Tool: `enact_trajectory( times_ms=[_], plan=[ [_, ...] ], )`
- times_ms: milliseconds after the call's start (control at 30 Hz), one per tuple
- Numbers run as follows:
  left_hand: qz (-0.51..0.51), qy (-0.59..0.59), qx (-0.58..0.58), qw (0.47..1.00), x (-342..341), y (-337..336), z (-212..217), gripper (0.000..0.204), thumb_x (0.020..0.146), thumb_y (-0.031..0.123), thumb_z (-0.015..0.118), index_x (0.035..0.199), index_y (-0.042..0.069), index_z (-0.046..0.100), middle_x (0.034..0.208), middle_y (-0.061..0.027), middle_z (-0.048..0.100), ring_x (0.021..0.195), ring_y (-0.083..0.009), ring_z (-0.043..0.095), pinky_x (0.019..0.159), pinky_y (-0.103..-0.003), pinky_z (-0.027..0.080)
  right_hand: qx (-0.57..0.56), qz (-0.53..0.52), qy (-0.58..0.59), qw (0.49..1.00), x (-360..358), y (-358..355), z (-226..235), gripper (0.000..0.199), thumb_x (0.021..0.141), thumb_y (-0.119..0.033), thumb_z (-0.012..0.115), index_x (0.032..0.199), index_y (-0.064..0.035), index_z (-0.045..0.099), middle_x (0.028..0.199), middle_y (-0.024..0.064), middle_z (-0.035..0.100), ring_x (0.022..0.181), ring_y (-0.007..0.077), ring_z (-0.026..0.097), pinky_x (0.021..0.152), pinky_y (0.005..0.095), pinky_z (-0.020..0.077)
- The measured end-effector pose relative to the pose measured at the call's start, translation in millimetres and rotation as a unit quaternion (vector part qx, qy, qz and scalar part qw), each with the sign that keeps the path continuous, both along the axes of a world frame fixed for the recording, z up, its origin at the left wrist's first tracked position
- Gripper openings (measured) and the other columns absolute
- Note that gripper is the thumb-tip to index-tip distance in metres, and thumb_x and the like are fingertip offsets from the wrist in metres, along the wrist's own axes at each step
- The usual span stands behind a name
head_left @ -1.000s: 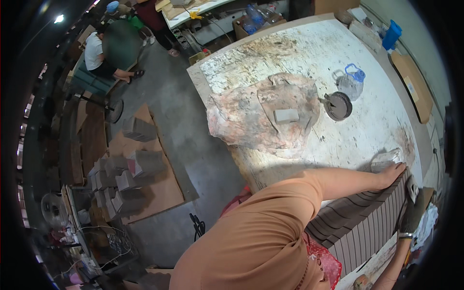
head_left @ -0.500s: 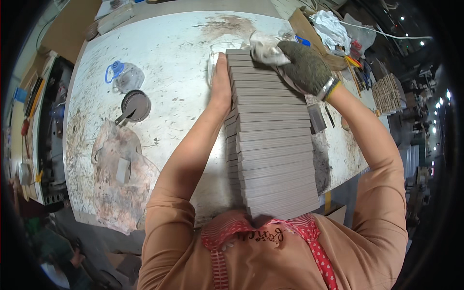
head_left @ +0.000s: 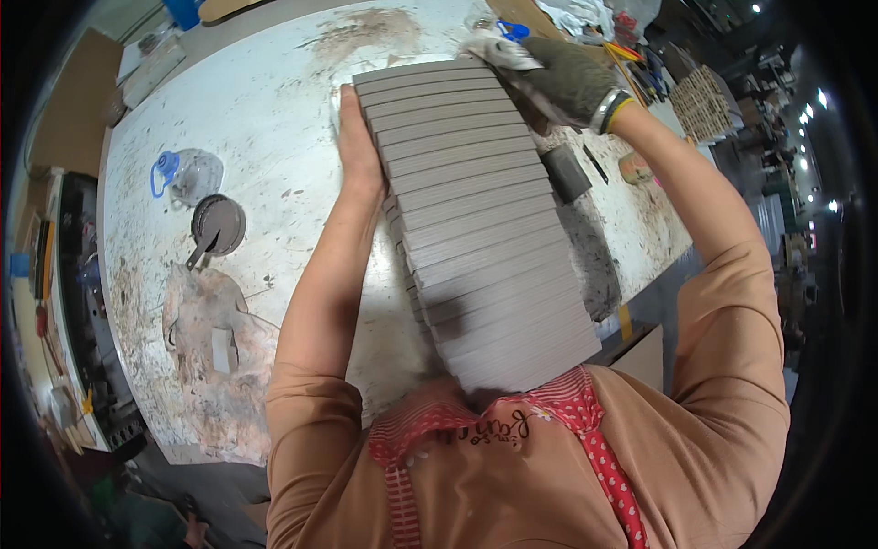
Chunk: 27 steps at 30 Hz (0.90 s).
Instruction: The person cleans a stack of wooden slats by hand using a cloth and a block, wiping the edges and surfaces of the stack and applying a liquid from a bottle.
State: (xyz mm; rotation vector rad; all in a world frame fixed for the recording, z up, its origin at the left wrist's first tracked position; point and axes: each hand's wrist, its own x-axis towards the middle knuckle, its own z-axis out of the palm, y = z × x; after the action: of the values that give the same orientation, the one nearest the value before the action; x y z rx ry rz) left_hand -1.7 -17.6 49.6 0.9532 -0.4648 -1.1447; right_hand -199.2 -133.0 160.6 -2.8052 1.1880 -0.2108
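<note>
A tall stack of grey ridged slabs (head_left: pixel 466 174) stands in front of me, its near end close to my apron. Flat along its far left side lies my bare left hand (head_left: pixel 359 151), fingers stretched out and partly hidden by the stack. My right hand (head_left: pixel 572 82), in a dark green knitted glove, is closed on a whitish cloth (head_left: pixel 505 53) at the stack's far right corner. Its fingertips are partly hidden by the cloth.
The stack rests on a stained white table (head_left: pixel 274 119). To the left are a blue-handled clear bottle (head_left: pixel 195 176), a tub of grey paste (head_left: pixel 222 220) and a dirty cloth (head_left: pixel 206 306) with a small grey block (head_left: pixel 223 350). A dark block (head_left: pixel 566 174) and a jar (head_left: pixel 634 167) lie right.
The view has shifted, so the table things sit farther left. My right hand with the cloth has slid outward off the stack's top toward its right edge. My left hand keeps its place.
</note>
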Motion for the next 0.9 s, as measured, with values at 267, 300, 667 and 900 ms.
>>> enact_trajectory(
  times_ms=[267, 300, 667, 900],
  plan=[
    [-0.014, 0.003, -0.045, 0.999, -2, 1, -1, 0.068, 0.096, 0.056, 0.027, 0.120, -0.001, 0.054, 0.112, -0.0136, 0.060, 0.100, -0.0229, 0.059, 0.088, -0.033, 0.049, -0.090, 0.282, -0.054, 0.954, 48, 76, 6, 0.027, 0.090, -0.029, 0.053, 0.102, -0.0070, 0.062, 0.092, 0.0119, 0.065, 0.080, 0.0265, 0.064, 0.072, 0.0367, 0.0515],
    [-0.003, -0.013, -0.032, 0.999, -3, -1, -2, 0.066, 0.096, 0.055, 0.028, 0.121, -0.001, 0.053, 0.112, -0.0141, 0.060, 0.100, -0.0230, 0.059, 0.088, -0.033, 0.048, -0.039, 0.341, -0.096, 0.934, 43, 87, -8, 0.028, 0.078, -0.017, 0.060, 0.103, -0.0048, 0.064, 0.106, 0.0178, 0.063, 0.101, 0.0316, 0.059, 0.088, 0.0394, 0.0463],
    [0.050, -0.027, 0.100, 0.993, -10, 5, 20, 0.056, 0.095, 0.049, 0.036, 0.117, 0.001, 0.057, 0.107, -0.0110, 0.063, 0.093, -0.0200, 0.062, 0.082, -0.030, 0.050, -0.256, 0.191, -0.061, 0.946, -117, -17, 9, 0.022, 0.086, -0.022, 0.055, 0.103, -0.0105, 0.063, 0.104, 0.0127, 0.063, 0.097, 0.0250, 0.061, 0.089, 0.0355, 0.0466],
    [-0.009, -0.061, -0.020, 0.998, 26, 5, 15, 0.046, 0.098, 0.039, 0.042, 0.119, 0.000, 0.053, 0.114, -0.0109, 0.059, 0.105, -0.0182, 0.056, 0.092, -0.031, 0.044, 0.158, -0.044, -0.271, 0.948, -92, 10, 7, 0.027, 0.084, -0.021, 0.058, 0.107, -0.0082, 0.063, 0.110, 0.0138, 0.061, 0.104, 0.0285, 0.058, 0.092, 0.0376, 0.0448]
  ],
)
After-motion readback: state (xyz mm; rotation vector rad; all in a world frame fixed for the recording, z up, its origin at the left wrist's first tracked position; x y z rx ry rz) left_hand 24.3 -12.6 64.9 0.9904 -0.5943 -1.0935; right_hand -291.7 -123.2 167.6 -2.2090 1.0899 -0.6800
